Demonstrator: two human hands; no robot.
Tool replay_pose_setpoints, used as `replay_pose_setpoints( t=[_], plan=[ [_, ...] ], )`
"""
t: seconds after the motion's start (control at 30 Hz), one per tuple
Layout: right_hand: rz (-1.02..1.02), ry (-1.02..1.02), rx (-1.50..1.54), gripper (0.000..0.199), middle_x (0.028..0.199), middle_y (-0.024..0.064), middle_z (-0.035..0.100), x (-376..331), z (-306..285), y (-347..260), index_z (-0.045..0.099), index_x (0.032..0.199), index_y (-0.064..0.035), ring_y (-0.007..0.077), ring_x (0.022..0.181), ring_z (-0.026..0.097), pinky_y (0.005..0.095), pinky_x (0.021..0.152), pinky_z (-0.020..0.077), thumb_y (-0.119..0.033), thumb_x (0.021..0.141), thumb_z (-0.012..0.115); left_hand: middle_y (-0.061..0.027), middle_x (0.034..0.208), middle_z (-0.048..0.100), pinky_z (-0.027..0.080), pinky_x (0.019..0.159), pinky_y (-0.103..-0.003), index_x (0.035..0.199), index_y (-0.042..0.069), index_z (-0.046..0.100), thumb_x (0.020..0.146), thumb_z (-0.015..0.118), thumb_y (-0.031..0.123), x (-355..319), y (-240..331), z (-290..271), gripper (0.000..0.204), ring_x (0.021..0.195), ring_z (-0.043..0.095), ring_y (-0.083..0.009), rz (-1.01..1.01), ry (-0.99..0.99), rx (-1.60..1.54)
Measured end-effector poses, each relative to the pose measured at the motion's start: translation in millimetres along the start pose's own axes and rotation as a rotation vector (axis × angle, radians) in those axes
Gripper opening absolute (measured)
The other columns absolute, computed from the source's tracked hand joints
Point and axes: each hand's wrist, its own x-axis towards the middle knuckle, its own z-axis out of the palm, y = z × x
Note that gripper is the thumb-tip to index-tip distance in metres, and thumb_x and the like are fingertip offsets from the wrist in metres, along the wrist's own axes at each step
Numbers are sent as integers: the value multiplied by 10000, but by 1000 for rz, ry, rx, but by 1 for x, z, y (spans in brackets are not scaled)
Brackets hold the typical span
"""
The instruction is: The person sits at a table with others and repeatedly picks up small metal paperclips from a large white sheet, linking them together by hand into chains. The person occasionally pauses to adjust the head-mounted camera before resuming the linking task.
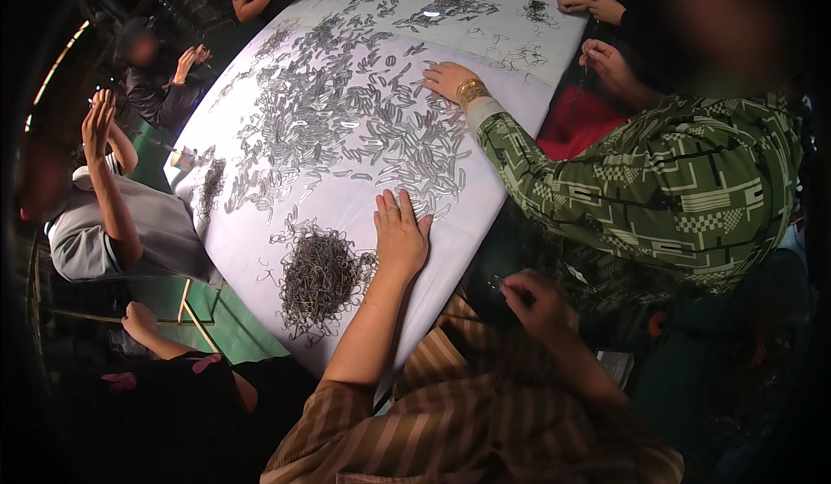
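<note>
At far left, well apart from the left grip, a co-worker in a grey shirt [143,224] raises both hands. Right of that, a small dark pile [210,191] lies on the white surface [247,246]. Nearer, just left of the left grip, sits a tangled heap of dark wire hooks [318,276]. Beyond that grip spread many silvery oblong pieces [307,116]. The left grip [403,237] rests flat and unclenched, fingertips at their near edge. Farther ahead-right reaches a co-worker's hand [446,80] wearing gold-coloured bracelets [472,93]. A small shiny piece [495,282] is pinched in the right grip [538,304], off the surface's right edge.
</note>
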Motion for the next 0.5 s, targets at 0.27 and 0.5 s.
replay_pose_setpoints(
  t=[0.27,0.5],
  plan=[
    [35,5,-114,86,798,69,629,-7,-1,-5,631,877,-17,158,699,647,260,596,490,17,803,657,-263,1315,498,382,1028,-457,1268,-24,528,943,533,229,-23,-8,-52,412,1211,479,-417,84,101,-291],
    [38,10,-114,76,794,62,640,-10,1,8,634,863,-31,175,693,652,278,602,497,-4,798,662,-139,965,662,517,767,-393,942,42,704,791,607,46,-54,-46,-99,180,891,635,-319,-9,-197,77]
  ],
)
